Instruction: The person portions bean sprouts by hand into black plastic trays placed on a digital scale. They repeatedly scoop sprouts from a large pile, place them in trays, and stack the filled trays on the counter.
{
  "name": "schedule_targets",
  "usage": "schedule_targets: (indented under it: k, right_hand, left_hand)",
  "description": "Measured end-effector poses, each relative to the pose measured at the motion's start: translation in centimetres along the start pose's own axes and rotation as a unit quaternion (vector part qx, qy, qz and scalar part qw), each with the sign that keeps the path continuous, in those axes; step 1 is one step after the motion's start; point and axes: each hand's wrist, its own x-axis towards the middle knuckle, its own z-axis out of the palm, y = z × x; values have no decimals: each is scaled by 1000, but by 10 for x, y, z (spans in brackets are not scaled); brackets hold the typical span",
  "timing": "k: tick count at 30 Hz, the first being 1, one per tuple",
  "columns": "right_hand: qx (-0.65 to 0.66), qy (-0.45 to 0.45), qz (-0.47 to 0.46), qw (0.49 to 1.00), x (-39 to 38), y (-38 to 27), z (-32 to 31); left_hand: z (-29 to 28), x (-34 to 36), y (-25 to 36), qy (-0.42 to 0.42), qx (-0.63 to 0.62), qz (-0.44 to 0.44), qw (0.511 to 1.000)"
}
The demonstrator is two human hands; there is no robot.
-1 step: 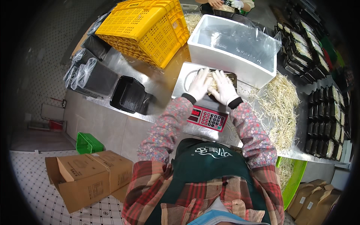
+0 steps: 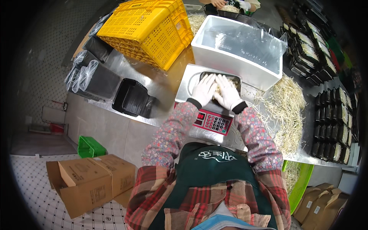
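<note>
Both my hands wear white gloves and lie over a black plastic tray (image 2: pixel 239 85) of bean sprouts (image 2: pixel 217 90). My left hand (image 2: pixel 204 90) rests on the sprouts from the left, fingers stretched out and pointing away from me. Close beside it, my right hand (image 2: pixel 228 92) lies flat on the right part of the tray, fingers extended too. Beneath the tray is a digital scale (image 2: pixel 212 122) with a silver plate and a red keypad panel. My hands hide much of the tray and its sprouts.
A loose heap of bean sprouts (image 2: pixel 286 115) lies to the right, before rows of filled black trays (image 2: pixel 331 124). Behind the scale stands a white foam box (image 2: pixel 239 59) with a plastic liner. A yellow crate (image 2: pixel 147 32) and stacked empty black trays (image 2: pixel 130 96) are left. Another person's hands (image 2: pixel 219 4) work opposite.
My hands have drawn slightly closer together over the tray, the left shifting a little toward the right one. More of the tray's far left rim shows now.
</note>
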Motion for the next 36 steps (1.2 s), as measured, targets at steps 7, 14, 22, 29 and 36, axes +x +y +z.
schedule_targets:
  k: [7, 14, 22, 29, 36]
  right_hand:
    - [113, -109, -25, 987, 5, 27, -20]
    - [95, -75, 101, 988, -25, 51, -93]
    - [0, -176, 164, 971, -28, 33, -69]
    - [112, -110, 186, 970, -42, 43, -101]
    - [18, -155, 232, 960, -88, 96, -131]
  left_hand:
    - [-7, -4, 16, -79, 36, -52, 995]
    - [-44, -4, 18, -44, 25, 30, 998]
    - [-4, 31, 34, -168, 161, 94, 968]
    - [-10, 32, 33, -195, 133, 47, 971]
    - [-65, 18, 6, -157, 12, 84, 984]
